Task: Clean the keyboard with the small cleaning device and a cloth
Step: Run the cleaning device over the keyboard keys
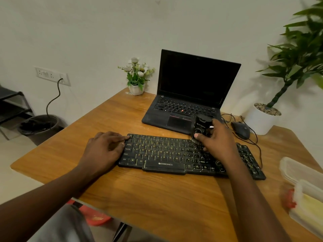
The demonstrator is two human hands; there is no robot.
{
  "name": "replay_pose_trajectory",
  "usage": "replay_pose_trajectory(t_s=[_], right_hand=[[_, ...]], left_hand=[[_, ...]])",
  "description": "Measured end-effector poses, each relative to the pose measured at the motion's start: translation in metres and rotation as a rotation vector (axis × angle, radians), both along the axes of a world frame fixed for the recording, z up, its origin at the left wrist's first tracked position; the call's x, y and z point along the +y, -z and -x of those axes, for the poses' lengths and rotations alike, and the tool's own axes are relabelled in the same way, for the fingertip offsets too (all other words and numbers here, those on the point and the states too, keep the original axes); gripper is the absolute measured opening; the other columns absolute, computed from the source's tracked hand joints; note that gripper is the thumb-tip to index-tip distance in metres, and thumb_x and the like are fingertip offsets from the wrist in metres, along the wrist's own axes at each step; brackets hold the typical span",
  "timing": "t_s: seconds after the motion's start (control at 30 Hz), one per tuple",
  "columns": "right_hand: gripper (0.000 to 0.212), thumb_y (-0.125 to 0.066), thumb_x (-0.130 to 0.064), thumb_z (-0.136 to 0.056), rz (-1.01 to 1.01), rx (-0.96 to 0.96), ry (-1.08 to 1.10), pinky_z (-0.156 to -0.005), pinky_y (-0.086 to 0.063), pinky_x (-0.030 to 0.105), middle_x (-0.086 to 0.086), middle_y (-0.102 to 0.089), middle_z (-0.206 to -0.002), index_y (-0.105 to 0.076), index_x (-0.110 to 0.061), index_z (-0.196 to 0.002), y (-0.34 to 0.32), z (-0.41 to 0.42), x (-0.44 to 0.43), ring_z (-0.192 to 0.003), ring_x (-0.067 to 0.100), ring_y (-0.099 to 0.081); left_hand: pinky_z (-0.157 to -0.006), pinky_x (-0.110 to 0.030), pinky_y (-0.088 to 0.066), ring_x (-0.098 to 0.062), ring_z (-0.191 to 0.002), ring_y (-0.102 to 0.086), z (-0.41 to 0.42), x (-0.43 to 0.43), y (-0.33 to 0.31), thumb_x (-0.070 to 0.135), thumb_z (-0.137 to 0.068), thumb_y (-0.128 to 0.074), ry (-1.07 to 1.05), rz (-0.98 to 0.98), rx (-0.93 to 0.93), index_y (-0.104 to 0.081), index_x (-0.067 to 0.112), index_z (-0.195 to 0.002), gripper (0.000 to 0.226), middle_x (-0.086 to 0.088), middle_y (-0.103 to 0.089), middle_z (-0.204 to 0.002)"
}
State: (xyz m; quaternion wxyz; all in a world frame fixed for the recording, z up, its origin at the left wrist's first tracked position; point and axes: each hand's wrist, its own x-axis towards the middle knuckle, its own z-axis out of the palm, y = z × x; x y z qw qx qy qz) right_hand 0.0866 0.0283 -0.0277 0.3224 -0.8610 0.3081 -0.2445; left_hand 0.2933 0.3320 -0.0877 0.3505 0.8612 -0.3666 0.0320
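A black keyboard point(164, 154) with yellowish dusty keys lies across the wooden table point(157, 194). My left hand point(104, 149) rests at its left end, fingertips touching the top-left corner keys. My right hand point(216, 138) grips a small black cleaning device point(201, 127) and holds it upright on the keyboard's upper right key rows, bristles down on the keys. A yellow cloth point(312, 205) lies inside a clear plastic box at the right edge.
An open black laptop point(190, 95) stands behind the keyboard. A black mouse point(241, 130) with its cable lies to the right. A small flower pot point(136, 79) stands at the back, a large potted plant point(267, 117) at right. Clear plastic boxes point(300, 172) sit near the table's right edge.
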Motion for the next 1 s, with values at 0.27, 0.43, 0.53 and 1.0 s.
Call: replay_pose_trajectory(t_s=[0.27,0.43,0.53,1.0], right_hand=[[0.051,-0.081,-0.018,-0.094,-0.187,-0.048,-0.137,-0.055,-0.058,0.023,-0.021,-0.057,-0.099,-0.047,-0.035,-0.128,0.002,-0.005,0.017,-0.069,0.009,-0.072],[0.050,-0.082,-0.027,-0.093,-0.042,-0.029,-0.013,-0.066,-0.067,0.038,-0.005,-0.071,-0.116,-0.056,-0.024,-0.136,0.001,0.005,0.003,-0.070,0.012,-0.077],[0.050,-0.082,-0.026,-0.093,-0.057,-0.041,-0.043,-0.060,-0.064,0.030,-0.005,-0.072,-0.119,-0.057,-0.024,-0.137,0.003,0.004,0.005,-0.068,0.011,-0.077],[0.049,-0.082,-0.027,-0.093,-0.045,-0.042,-0.004,-0.057,-0.058,0.020,-0.003,-0.072,-0.122,-0.058,-0.022,-0.136,-0.002,0.010,0.002,-0.066,0.009,-0.077]], left_hand=[[-0.109,-0.057,-0.044,-0.011,-0.119,-0.050,0.003,0.000,-0.003,0.055,-0.092,-0.045,0.008,0.005,0.025,-0.073,0.030,-0.131,0.054,0.009,-0.068,-0.130],[-0.108,-0.058,-0.046,-0.013,-0.121,-0.052,0.003,0.001,-0.004,0.061,-0.090,-0.042,0.010,0.002,0.042,-0.073,0.031,-0.131,0.060,0.008,-0.068,-0.131],[-0.108,-0.057,-0.046,-0.014,-0.122,-0.052,0.002,0.001,-0.005,0.064,-0.089,-0.039,0.014,-0.006,0.042,-0.072,0.032,-0.132,0.063,0.009,-0.068,-0.131],[-0.116,-0.050,-0.037,-0.012,-0.139,-0.046,0.013,-0.006,-0.018,0.052,-0.098,-0.049,0.136,-0.019,-0.106,-0.069,0.029,-0.137,0.049,0.012,-0.054,-0.152]])
